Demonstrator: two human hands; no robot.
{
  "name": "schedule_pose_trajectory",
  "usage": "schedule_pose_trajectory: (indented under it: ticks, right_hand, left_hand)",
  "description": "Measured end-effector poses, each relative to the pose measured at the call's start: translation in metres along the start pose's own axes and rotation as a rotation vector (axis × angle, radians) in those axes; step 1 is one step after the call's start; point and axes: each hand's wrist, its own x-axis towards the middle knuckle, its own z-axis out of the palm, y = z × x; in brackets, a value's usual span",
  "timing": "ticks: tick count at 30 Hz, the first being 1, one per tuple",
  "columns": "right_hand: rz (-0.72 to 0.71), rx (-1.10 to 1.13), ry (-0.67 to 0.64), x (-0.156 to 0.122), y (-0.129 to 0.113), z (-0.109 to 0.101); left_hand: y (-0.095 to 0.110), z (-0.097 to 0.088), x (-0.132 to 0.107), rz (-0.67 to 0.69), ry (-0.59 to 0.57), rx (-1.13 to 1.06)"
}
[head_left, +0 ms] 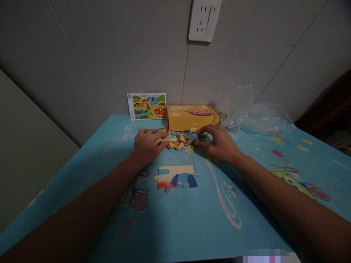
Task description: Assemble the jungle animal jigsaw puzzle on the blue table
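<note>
Loose puzzle pieces lie in a colourful pile in front of the yellow box. My left hand rests at the pile's left side, fingers stretched over the pieces and thumb apart. On the pile's right, my right hand pinches a puzzle piece between thumb and fingers; its fingertips partly cover it. Nearer to me, a few joined pieces lie flat, showing a blue elephant's head, a red patch and a cream sky.
A picture card of animals leans on the wall, left of the yellow puzzle box. Clear plastic wrapping lies at the back right. The blue cartoon tablecloth covers the table; a socket is on the wall.
</note>
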Motion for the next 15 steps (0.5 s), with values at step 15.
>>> schedule_pose_trajectory:
  ticks: [15]
  right_hand:
    - [0.070,-0.105,-0.020,-0.0034,-0.0020,0.0071]
  left_hand:
    - [0.0015,-0.0059,0.0025,-0.045,-0.006,-0.074]
